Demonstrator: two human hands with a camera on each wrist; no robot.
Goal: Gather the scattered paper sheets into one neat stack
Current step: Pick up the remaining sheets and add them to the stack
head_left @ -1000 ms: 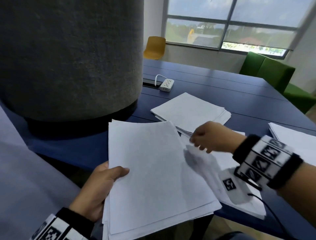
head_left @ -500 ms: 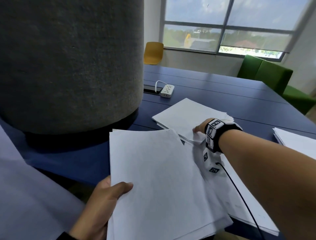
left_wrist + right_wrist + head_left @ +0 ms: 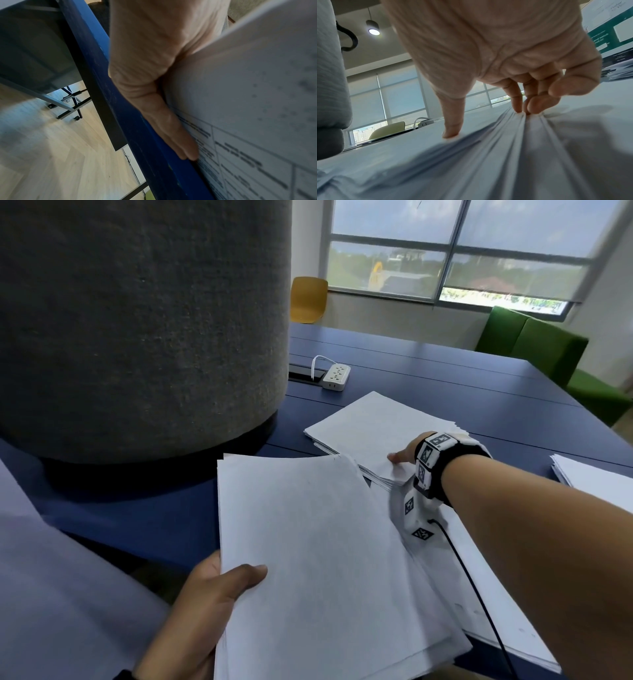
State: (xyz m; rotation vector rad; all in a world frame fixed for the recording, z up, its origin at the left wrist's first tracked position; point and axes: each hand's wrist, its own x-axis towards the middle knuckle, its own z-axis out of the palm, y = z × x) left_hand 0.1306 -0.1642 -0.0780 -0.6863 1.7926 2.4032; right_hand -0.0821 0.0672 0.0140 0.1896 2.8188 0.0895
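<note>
Left hand (image 3: 205, 607) grip: thumb on top, fingers beneath, clamping gathered sheaf (image 3: 318, 570) at near counter (image 3: 445, 371) edge; printed underside shows in left wrist view; right hand (image 3: 404, 455) grip: fingertips (image 3: 537, 105) bent, bunched on near corner of far paper pile (image 3: 373, 426), thumb pressed flat beside; another pile (image 3: 603, 481) at right edge; power strip (image 3: 337, 374) beyond, near grey column (image 3: 144, 320).

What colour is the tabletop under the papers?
Dark blue tabletop, clearest in the head view.
</note>
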